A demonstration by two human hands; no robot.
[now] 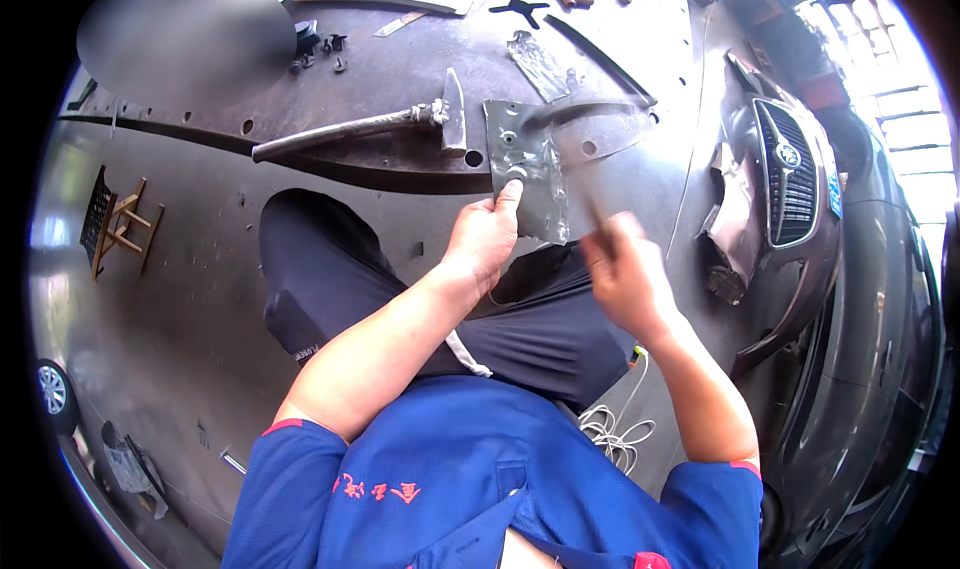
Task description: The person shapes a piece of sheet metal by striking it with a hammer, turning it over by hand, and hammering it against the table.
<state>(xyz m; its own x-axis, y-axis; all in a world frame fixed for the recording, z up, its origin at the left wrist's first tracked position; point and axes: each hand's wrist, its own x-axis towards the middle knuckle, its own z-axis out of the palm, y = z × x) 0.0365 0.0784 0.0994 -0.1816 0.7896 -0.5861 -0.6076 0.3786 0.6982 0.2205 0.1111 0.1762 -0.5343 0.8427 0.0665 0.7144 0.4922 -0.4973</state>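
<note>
My left hand (485, 234) grips the near end of a bent grey sheet-metal plate (510, 139), thumb on top. The plate has a few holes and a crumpled right edge, and lies partly over the near edge of the dark metal worktable (330, 97). My right hand (632, 274) is closed round the handle of a hammer (592, 201). Motion smears this tool; its dark head seems to be over the plate's upper right, and I cannot tell whether it touches. Left of the plate, a second hammer (350, 132) with a metal handle lies on the table.
On the table lie a crumpled clear plastic piece (540, 66), a black cross-shaped part (519, 8), a dark strip (602, 59) and small black clips (338, 44). A car bumper with a grille (790, 174) stands at right. A wooden stool (125, 224) is at left; coiled cable (615, 439) lies on the floor.
</note>
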